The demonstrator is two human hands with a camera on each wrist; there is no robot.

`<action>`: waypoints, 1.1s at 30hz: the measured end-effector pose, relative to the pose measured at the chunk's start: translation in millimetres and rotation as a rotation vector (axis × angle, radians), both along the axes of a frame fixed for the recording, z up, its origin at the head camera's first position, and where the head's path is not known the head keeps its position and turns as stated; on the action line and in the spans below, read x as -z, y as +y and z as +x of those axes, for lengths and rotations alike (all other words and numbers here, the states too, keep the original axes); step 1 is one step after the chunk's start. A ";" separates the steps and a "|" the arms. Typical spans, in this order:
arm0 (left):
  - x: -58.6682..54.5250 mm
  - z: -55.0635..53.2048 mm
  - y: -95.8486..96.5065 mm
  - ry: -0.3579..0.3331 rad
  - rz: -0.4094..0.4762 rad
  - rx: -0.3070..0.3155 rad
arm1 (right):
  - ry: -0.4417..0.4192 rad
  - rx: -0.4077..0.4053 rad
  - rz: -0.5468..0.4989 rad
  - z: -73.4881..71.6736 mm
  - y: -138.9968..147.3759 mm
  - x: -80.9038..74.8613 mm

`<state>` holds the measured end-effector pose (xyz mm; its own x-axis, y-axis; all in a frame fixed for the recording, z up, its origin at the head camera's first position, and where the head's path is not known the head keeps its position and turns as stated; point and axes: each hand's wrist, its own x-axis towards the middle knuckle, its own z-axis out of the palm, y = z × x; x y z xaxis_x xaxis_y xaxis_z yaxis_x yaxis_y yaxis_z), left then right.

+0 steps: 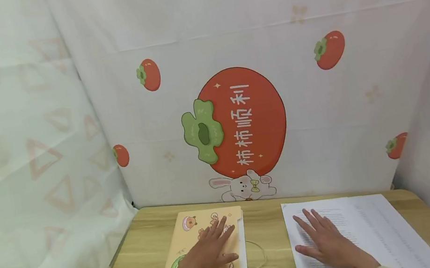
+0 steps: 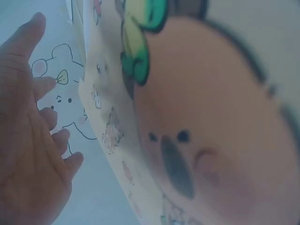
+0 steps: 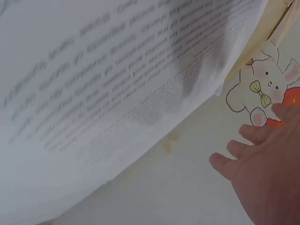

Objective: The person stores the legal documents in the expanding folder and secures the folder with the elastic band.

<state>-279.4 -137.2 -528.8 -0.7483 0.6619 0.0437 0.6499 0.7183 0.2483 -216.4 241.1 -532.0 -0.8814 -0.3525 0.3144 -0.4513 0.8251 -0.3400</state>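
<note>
A peach-coloured document folder (image 1: pixel 177 263) printed with cartoon animals lies on the left of the table. My left hand (image 1: pixel 206 251) is spread over it, fingers straight; whether the palm touches the cover cannot be told. In the left wrist view the folder's printed cover (image 2: pixel 211 108) fills the right side, beside the left hand (image 2: pixel 33 131). Printed white paper sheets (image 1: pixel 375 225) lie at the right, with my right hand (image 1: pixel 328 240) spread above or on them. The right wrist view has the text-covered paper (image 3: pixel 131 84) and the right hand (image 3: pixel 272 164) with fingers extended.
A thin pale elastic cord (image 1: pixel 264 254) loops out from the folder's right edge onto the wood-grain table (image 1: pixel 265 230). Behind the table hangs a white cloth (image 1: pixel 119 74) printed with persimmons and a rabbit. More cloth (image 1: pixel 14 186) encloses the left side.
</note>
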 end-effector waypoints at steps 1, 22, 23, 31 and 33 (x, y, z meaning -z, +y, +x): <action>1.1 1.7 -1.5 -0.010 0.009 -0.003 | -0.021 0.005 0.005 0.5 -4.5 1.0; 7.7 18.9 12.0 -0.130 -0.011 -0.020 | -0.251 -0.182 -0.045 -1.0 -85.3 3.8; 7.6 19.7 13.0 -0.131 -0.019 -0.023 | -0.262 -0.186 -0.038 -1.5 -89.2 4.1; 8.9 22.9 14.7 -0.110 -0.094 -0.057 | -0.296 -0.173 0.039 -3.4 -113.8 2.4; 7.7 23.5 14.8 -0.112 -0.093 -0.057 | -0.294 -0.175 0.050 -4.8 -117.5 1.1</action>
